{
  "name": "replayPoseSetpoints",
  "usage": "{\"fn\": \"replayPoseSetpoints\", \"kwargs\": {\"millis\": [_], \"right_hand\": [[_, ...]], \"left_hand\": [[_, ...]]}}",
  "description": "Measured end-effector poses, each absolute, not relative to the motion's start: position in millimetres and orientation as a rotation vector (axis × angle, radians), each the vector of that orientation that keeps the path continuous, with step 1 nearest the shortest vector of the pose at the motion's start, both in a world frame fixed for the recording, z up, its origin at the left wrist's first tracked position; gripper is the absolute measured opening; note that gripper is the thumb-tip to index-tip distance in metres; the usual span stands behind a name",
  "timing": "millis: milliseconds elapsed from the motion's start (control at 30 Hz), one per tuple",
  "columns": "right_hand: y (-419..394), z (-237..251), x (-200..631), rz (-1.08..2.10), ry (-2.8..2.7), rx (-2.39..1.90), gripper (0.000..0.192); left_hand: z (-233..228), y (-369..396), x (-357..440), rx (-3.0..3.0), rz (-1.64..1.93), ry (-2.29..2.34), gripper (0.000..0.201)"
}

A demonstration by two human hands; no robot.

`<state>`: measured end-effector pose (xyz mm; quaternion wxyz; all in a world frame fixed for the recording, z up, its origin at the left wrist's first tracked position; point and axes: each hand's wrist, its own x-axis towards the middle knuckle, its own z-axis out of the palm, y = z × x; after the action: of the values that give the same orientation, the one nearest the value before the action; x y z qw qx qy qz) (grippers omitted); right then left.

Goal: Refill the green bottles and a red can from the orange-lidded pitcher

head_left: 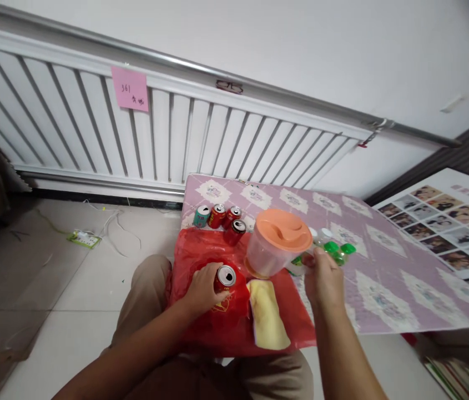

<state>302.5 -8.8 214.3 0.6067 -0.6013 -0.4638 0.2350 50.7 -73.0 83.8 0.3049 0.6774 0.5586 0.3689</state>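
My left hand [207, 288] is wrapped round a dark red drink can [220, 281], its opened top facing up. The can stands upright on red plastic sheeting [188, 250] with a yellow printed design. My right hand [324, 278] is closed at the right side of a clear plastic pitcher [259, 256] with an orange lid [282, 229], its fingers at the handle, which is mostly hidden. A folded yellow cloth [268, 316] lies between my hands. Beyond the left hand stand a green can [201, 218] and several red cans [216, 216].
Bottles with green caps [331, 248] stand behind my right hand on the purple patterned tablecloth [367, 233]. A white radiator [201, 133] runs along the wall. At right leans a photo board [450, 222]. A power strip [83, 239] with cords lies on the floor at left.
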Motion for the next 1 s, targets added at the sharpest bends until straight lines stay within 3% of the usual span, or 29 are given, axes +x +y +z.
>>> {"fn": "replayPoseSetpoints", "kwargs": {"millis": [333,1000], "right_hand": [[2.0,156.8,275.8,0.606,-0.795,-1.276,0.044],[-16.0,120.3,290.2,0.73,-0.803,-1.364,0.051]], "left_hand": [[85.4,-74.0,52.4,1.806,0.995,1.486,0.064],[78.4,-72.1,53.6,1.793,1.028,1.499,0.067]]}}
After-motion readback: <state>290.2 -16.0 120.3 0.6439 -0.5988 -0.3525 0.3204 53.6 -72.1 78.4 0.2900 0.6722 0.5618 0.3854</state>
